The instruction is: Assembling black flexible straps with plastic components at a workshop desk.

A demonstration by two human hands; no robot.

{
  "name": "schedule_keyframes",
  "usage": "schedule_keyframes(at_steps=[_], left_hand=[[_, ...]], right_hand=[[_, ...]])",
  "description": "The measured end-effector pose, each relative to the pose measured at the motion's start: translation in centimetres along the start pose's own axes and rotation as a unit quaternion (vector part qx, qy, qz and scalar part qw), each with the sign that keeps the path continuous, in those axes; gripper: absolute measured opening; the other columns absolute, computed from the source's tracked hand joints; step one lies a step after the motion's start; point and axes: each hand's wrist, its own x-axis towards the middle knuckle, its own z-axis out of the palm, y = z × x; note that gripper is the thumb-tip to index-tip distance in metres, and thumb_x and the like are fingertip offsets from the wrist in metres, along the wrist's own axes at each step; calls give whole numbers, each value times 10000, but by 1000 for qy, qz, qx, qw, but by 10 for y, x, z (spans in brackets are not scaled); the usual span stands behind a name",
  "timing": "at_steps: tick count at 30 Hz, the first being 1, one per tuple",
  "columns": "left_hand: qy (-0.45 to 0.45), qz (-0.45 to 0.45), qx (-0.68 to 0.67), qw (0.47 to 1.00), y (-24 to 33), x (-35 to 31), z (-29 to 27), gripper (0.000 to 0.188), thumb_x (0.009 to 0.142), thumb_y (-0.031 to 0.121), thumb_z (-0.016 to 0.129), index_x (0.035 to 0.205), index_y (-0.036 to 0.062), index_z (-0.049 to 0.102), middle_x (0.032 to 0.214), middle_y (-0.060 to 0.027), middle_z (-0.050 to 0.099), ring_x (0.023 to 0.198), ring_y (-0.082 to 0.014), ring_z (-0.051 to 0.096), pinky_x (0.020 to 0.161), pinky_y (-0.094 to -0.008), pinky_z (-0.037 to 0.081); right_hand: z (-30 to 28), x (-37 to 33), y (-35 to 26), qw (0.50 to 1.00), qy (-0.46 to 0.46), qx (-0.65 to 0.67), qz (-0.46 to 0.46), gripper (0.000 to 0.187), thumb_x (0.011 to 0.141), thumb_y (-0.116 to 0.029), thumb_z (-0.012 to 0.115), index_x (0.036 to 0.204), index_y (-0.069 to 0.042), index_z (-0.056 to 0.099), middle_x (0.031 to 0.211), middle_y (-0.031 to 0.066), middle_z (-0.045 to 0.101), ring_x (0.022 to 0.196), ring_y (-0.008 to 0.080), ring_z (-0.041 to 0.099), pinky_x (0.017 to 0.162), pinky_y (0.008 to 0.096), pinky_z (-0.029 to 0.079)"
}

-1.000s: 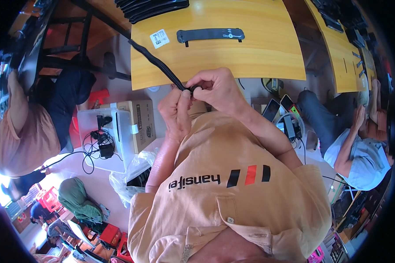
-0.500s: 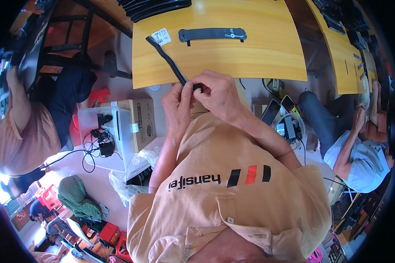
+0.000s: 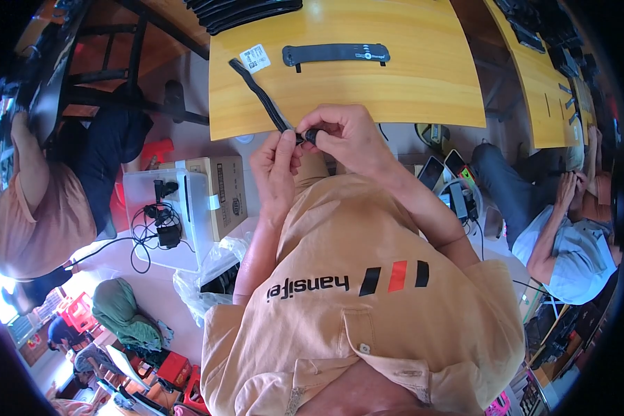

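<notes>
Pinching a black strap (image 3: 262, 96), both hands (image 3: 350, 137) meet beside a yellow table (image 3: 409, 83) above pale floor (image 3: 163, 284).

We count the wearer's two hands (image 3: 274, 170) (image 3: 347, 139), one black strip (image 3: 262, 96), one grey strap (image 3: 326, 54), one label (image 3: 255, 58), two yellow tabletops (image 3: 409, 97) (image 3: 534, 76), one carton (image 3: 227, 191), one clear bin (image 3: 194, 239) and three shirt stripes (image 3: 396, 276). The stacked black pieces (image 3: 246, 17) overlap too much for us to number.

1 slim black strap (image 3: 264, 99), held slantwise across the worktop (image 3: 402, 90)'s near edge.
Lined lengthwise, it runs from a free far end towards the worktop's left edge to a gripped, bunched near end just past the near edge, partly hidden; whether it touches the surface cannot be told.
</notes>
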Motion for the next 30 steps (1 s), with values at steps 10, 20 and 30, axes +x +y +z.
schedule_keyframes(at_steps=[10, 20, 30], left_hand=[[-82, -61, 5, 995, 19, -4, -10, 302, 881, 203, 522, 610, 70, 507, 516, 36, 432, 445, -23, 350, 408, -181, 236], [-196, -50, -22, 979, 39, -19, -21, 309, 880, 150, 518, 601, 17, 520, 507, 14, 469, 426, -37, 381, 390, -196, 265], [-163, 13, -223, 961, 44, -35, 1, 300, 871, 150, 507, 600, 22, 519, 512, 5, 469, 414, -46, 354, 389, -202, 242]], right_hand=[[-22, 16, -19, 925, -235, -288, -82, 93, 767, 21, 480, 827, 14, 550, 624, 43, 542, 596, 86, 555, 531, 227, 424], [-15, -12, -40, 952, -300, -6, 51, 142, 814, -60, 467, 726, 1, 560, 549, 39, 553, 473, 82, 558, 432, 196, 422], [1, -36, -44, 844, -173, 475, 178, 309, 863, -209, 475, 584, -88, 418, 431, 77, 473, 286, 127, 425, 282, 236, 365]])
